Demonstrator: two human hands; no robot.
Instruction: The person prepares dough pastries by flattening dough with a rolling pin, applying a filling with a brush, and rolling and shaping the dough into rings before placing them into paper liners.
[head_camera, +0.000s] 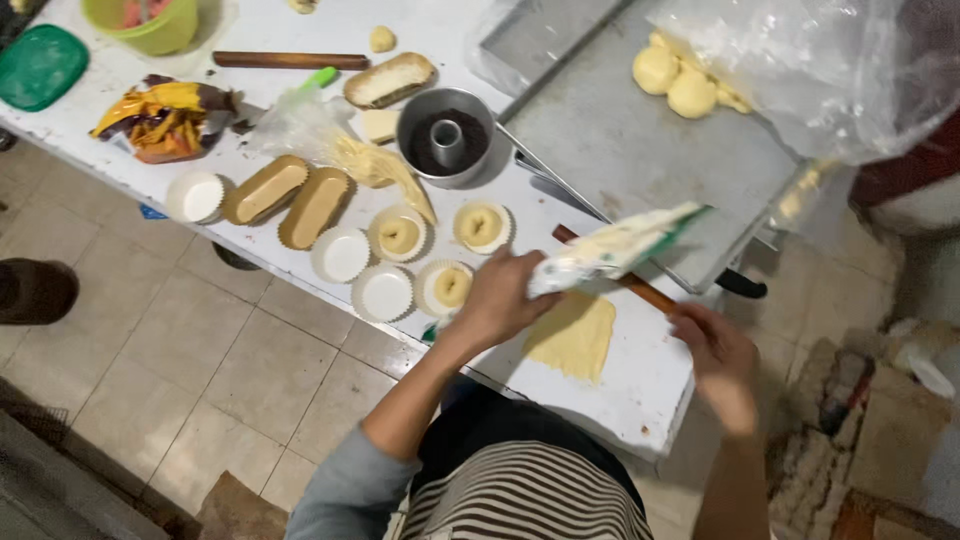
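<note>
White bench (640, 400), dusted and smeared, set at a slant over a floor (200, 360) of pale square tiles; a dark shoe (35, 290) stands on the tiles off the bench's left side. Far left corner: green lid (40, 65), lime-green bowl (155, 22), crumpled orange and yellow wrapper (165, 120). Behind these, a wooden rolling pin (290, 60). Along the near edge, leftward: white paper cups (340, 253), some empty, three holding yellow dough; two oval brown paper moulds (290, 195) side by side. Mid-bench: clear plastic bag (330, 140) smeared with yellow filling, a small metal ring pan (447, 135) with dark contents. Left hand (495, 300) over the near edge just beside the filled cups, its grip clamped on one end of a white and green piping bag (620, 245), which slants up to the right above the bench. Under it, a flat sheet of yellow dough (575, 335) lying near the near edge. Right hand (722, 365), blurred, beside the bench's right edge, near a second wooden rolling pin (640, 290); I cannot tell whether its grip is apart or together. Far right: grey metal tray (620, 150) with dough balls (680, 80) under a clear plastic sheet (830, 60).
</note>
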